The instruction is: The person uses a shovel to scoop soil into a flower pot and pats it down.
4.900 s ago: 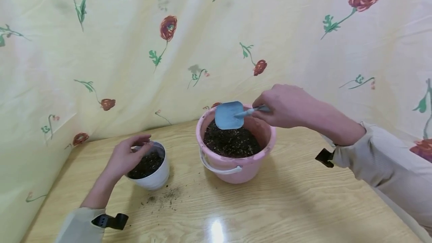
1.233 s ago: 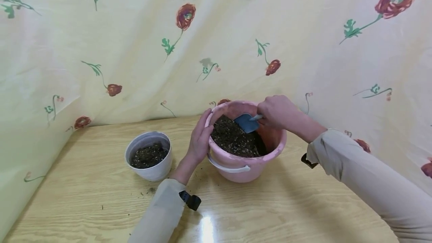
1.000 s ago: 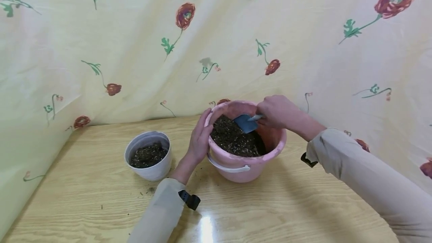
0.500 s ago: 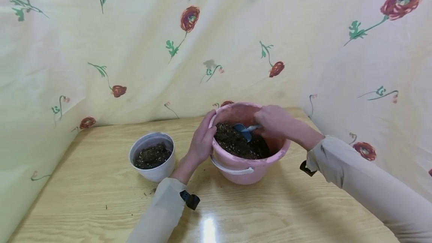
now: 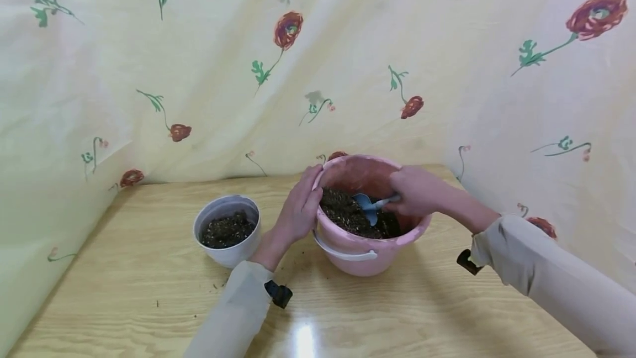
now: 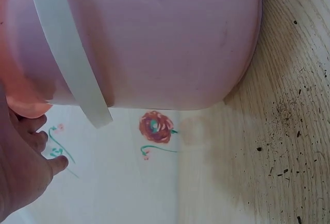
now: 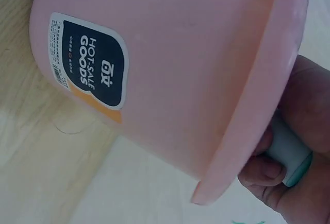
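A pink bucket [image 5: 358, 263] with a white handle [image 5: 343, 253] holds dark potting soil [image 5: 343, 214]. My left hand [image 5: 298, 209] grips the bucket's left rim, thumb along the top edge; in the left wrist view its bent fingers [image 6: 36, 136] show at the rim. Inside the bucket, my right hand [image 5: 417, 189] holds a blue trowel [image 5: 367, 209] by its handle, the blade's tip down in the soil. The right wrist view shows the pale handle [image 7: 289, 149] wrapped by the fingers, with the rim in front of part of the hand.
A white flower pot [image 5: 231, 256], partly filled with soil, stands left of the bucket, close to my left forearm. Soil crumbs [image 6: 283, 110] are scattered on the wooden table [image 5: 124, 291]. A floral cloth [image 5: 223, 70] hangs behind and at the sides.
My left hand has gone from the white pot to the bucket's rim. The trowel has moved from above the bucket down into the soil, my right hand lowering with it.
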Motion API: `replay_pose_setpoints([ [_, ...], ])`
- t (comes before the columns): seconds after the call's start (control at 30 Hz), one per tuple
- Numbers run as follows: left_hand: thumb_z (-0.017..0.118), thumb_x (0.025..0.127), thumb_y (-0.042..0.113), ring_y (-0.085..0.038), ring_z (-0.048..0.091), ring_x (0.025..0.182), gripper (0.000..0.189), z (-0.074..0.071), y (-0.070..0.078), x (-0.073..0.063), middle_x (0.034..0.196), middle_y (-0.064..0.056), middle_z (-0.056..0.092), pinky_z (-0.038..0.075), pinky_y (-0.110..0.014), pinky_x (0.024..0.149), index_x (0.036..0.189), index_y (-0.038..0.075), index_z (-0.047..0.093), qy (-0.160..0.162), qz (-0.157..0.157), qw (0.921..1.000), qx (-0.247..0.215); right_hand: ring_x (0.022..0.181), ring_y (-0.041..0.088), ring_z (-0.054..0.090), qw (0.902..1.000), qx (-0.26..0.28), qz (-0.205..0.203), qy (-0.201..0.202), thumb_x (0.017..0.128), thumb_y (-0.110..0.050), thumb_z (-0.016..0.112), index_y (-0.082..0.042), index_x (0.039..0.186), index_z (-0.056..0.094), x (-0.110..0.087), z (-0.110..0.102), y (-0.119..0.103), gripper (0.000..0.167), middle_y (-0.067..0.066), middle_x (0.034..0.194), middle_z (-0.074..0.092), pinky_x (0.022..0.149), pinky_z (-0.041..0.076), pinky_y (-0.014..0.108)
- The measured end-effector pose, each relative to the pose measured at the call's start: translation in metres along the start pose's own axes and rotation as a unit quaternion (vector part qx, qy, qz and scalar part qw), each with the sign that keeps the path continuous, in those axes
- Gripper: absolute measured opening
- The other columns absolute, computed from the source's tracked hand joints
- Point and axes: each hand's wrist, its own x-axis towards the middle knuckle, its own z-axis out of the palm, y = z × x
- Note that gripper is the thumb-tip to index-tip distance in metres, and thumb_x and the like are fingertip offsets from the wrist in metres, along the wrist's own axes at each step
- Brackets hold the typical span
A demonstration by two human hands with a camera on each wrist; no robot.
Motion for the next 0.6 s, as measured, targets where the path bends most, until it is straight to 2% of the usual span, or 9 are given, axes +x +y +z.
replay_pose_setpoints([
  [0.13, 0.033, 0.098, 0.022, -0.03, 0.026, 0.143, 0.052, -0.001, 0.0, 0.001, 0.152, -0.012, 0.037, 0.021, -0.045, 0.115, 0.147, 0.006, 0.036, 0.002, 0.005, 1.0, -0.007, 0.052, 0.007, 0.043, 0.9965, 0.069, 0.029, -0.037, 0.078, -0.026, 0.078, -0.014, 0.064, 0.063, 0.003, 0.003, 0.006, 0.024, -0.01, 0.056, 0.052, 0.052, 0.04, 0.029],
  [0.37, 0.033, 0.099, 0.02, -0.029, 0.026, 0.143, 0.051, -0.004, 0.003, 0.004, 0.151, -0.011, 0.038, 0.021, -0.044, 0.115, 0.147, 0.005, 0.037, 0.002, 0.01, 0.9999, 0.004, 0.048, 0.003, 0.041, 0.9783, 0.185, 0.05, -0.08, 0.081, -0.021, 0.077, -0.016, 0.063, 0.074, 0.011, 0.006, 0.01, 0.019, -0.005, 0.053, 0.061, 0.05, 0.036, 0.023],
  [0.47, 0.033, 0.099, 0.019, -0.029, 0.026, 0.143, 0.051, -0.007, 0.004, 0.004, 0.151, -0.013, 0.037, 0.021, -0.042, 0.116, 0.147, 0.004, 0.036, -0.012, 0.01, 0.9996, 0.023, 0.049, 0.003, 0.042, 0.9724, 0.208, 0.056, -0.09, 0.082, -0.021, 0.076, -0.016, 0.067, 0.076, 0.014, 0.006, 0.01, 0.016, -0.007, 0.054, 0.063, 0.049, 0.036, 0.022],
  [0.6, 0.034, 0.1, 0.018, -0.027, 0.029, 0.141, 0.051, -0.012, 0.008, 0.005, 0.152, -0.013, 0.036, 0.022, -0.038, 0.115, 0.149, 0.002, 0.033, -0.049, 0.002, 0.9974, 0.053, 0.053, 0.005, 0.046, 0.9655, 0.227, 0.068, -0.108, 0.083, -0.02, 0.075, -0.012, 0.073, 0.078, 0.015, 0.008, 0.01, 0.013, -0.01, 0.058, 0.063, 0.052, 0.038, 0.023],
])
